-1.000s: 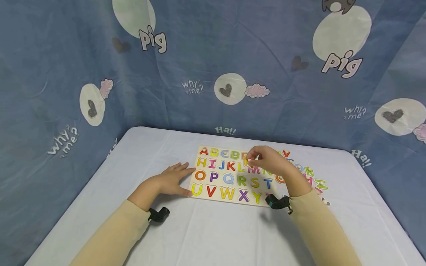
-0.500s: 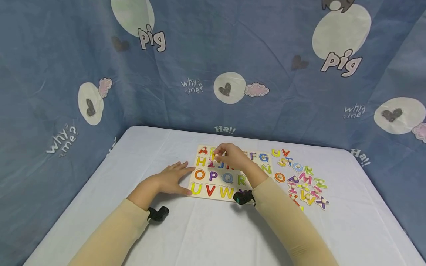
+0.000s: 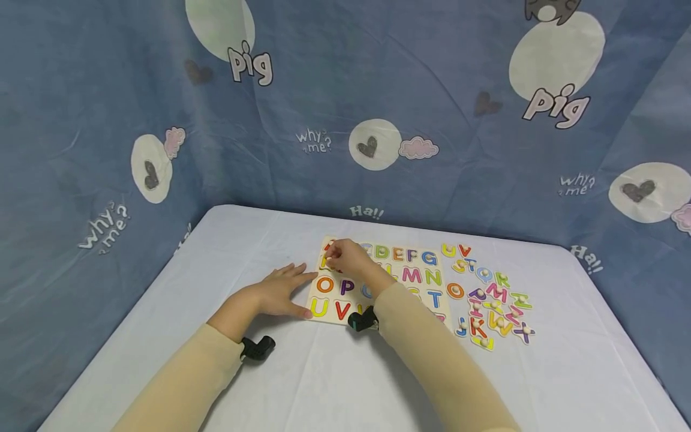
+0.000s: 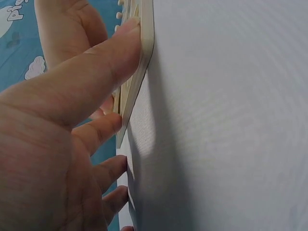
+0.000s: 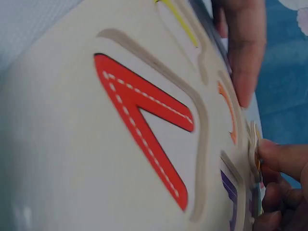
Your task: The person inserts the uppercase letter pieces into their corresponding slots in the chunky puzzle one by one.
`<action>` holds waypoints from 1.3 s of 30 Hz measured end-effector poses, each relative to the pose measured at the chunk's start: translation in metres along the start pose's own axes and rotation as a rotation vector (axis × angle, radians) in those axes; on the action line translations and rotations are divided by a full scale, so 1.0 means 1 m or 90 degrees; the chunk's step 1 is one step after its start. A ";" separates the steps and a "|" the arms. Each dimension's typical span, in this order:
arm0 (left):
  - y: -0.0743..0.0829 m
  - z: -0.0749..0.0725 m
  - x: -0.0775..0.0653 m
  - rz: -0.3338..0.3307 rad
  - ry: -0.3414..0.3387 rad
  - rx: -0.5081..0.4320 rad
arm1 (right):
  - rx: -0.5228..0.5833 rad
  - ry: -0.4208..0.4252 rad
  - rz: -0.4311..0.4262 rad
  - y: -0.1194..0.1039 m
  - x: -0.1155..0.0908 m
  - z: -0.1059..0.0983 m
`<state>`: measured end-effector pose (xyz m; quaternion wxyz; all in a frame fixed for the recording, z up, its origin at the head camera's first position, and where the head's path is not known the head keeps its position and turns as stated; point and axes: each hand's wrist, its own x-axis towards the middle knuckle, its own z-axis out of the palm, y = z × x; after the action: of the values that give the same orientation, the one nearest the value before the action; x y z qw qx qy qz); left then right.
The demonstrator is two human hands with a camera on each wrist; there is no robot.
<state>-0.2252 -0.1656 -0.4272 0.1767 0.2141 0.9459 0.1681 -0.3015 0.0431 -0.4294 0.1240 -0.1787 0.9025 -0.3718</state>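
Note:
A wooden alphabet puzzle board (image 3: 330, 298) lies flat on the table. My left hand (image 3: 278, 293) rests at its left edge with fingers spread; in the left wrist view the thumb (image 4: 115, 50) presses on the board's rim. Over the upper left of the board, my right hand (image 3: 351, 259) pinches a yellow-orange letter piece (image 3: 324, 263) right at the H place. In the right wrist view the thumb and fingers hold that letter piece (image 5: 254, 149) close to the board surface. The hand covers A, B and part of the second row.
Several loose knobbed letter pieces lie right of the board, among them an orange O (image 3: 456, 291), a pink M (image 3: 496, 293) and a purple X (image 3: 523, 332). A white cloth (image 3: 259, 384) covers the table; a blue patterned curtain (image 3: 302, 186) hangs behind.
My right hand has moved left across the board with the letter piece, from near E to the H place, uncovering the loose pieces on the right. The left hand has stayed put.

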 end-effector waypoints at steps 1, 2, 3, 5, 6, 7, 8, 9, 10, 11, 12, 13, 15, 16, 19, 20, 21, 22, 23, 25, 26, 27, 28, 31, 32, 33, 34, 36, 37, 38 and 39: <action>0.000 0.000 0.000 0.000 0.001 0.001 | -0.013 0.000 -0.002 -0.001 0.001 0.001; 0.000 0.000 0.000 0.001 0.001 0.002 | -0.028 0.002 -0.004 -0.001 0.001 0.003; 0.000 0.000 0.001 0.000 0.001 0.003 | -0.042 0.005 -0.007 -0.002 0.002 0.004; 0.000 0.000 0.000 0.000 0.001 0.004 | -0.064 0.011 -0.008 -0.004 0.002 0.006; 0.000 0.000 0.000 0.000 0.002 0.004 | -0.075 0.015 -0.010 -0.004 0.003 0.006; 0.000 0.000 0.000 0.000 0.002 0.004 | -0.083 0.018 -0.007 -0.004 0.003 0.007; 0.000 0.001 0.000 -0.001 0.002 0.004 | -0.085 0.021 -0.003 -0.004 0.003 0.008; 0.000 0.001 0.000 -0.002 0.002 0.003 | -0.087 0.025 0.000 -0.004 0.004 0.008; 0.000 0.000 0.000 -0.003 0.001 0.003 | -0.090 0.028 0.003 -0.004 0.004 0.009; 0.001 0.000 0.000 -0.005 0.000 0.003 | -0.092 0.030 0.005 -0.003 0.004 0.010; 0.001 0.000 -0.001 -0.006 0.000 0.003 | -0.094 0.031 0.006 -0.002 0.005 0.010; 0.002 0.000 -0.001 -0.007 -0.001 0.001 | -0.095 0.032 0.007 -0.002 0.005 0.011; 0.002 0.000 -0.001 -0.009 -0.001 0.000 | -0.097 0.033 0.006 -0.001 0.005 0.011; 0.002 0.000 -0.002 -0.010 -0.001 0.000 | -0.097 0.034 0.005 0.000 0.005 0.011; 0.003 0.000 -0.001 -0.012 0.000 -0.001 | -0.089 0.032 0.003 0.000 0.003 0.010; 0.003 0.000 -0.001 -0.013 0.000 0.000 | -0.085 0.031 0.003 -0.001 0.002 0.010; 0.003 0.000 -0.001 -0.014 0.001 0.000 | -0.080 0.029 0.002 -0.001 0.001 0.008; 0.003 0.000 -0.001 -0.015 0.001 0.001 | -0.075 0.028 0.000 -0.002 0.000 0.007; 0.003 0.000 -0.001 -0.016 0.002 0.001 | -0.070 0.026 0.001 -0.003 -0.001 0.006; 0.003 0.000 0.000 -0.018 0.003 0.001 | -0.049 0.020 0.002 -0.006 -0.004 0.002; 0.003 0.000 0.000 -0.018 0.004 0.002 | -0.036 0.018 0.005 -0.007 -0.006 0.000; 0.003 0.000 -0.001 -0.019 0.004 0.002 | -0.022 0.017 0.009 -0.009 -0.008 -0.002; 0.003 0.000 -0.001 -0.018 0.005 0.003 | -0.016 0.018 0.010 -0.011 -0.010 -0.005; 0.003 0.001 0.000 -0.018 0.005 0.003 | -0.006 0.026 0.006 -0.015 -0.017 -0.015; 0.003 0.001 0.000 -0.018 0.006 0.005 | -0.009 0.030 0.000 -0.016 -0.019 -0.019; 0.003 0.001 0.000 -0.017 0.006 0.005 | -0.013 0.033 -0.006 -0.017 -0.023 -0.023; 0.003 0.001 0.000 -0.018 0.005 0.004 | -0.014 0.035 -0.011 -0.018 -0.026 -0.028; 0.003 0.000 0.000 -0.019 0.004 0.002 | -0.004 0.032 -0.014 -0.020 -0.034 -0.037; 0.003 0.000 0.000 -0.020 0.003 0.002 | 0.000 0.030 -0.014 -0.021 -0.039 -0.041; 0.003 0.001 0.000 -0.021 0.001 0.002 | 0.004 0.027 -0.012 -0.022 -0.043 -0.046; 0.004 0.001 0.000 -0.022 0.000 0.001 | 0.006 0.023 -0.009 -0.022 -0.048 -0.050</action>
<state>-0.2239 -0.1622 -0.4265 0.1792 0.1982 0.9496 0.1641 -0.2709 0.0802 -0.3743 0.1059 -0.1773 0.9016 -0.3800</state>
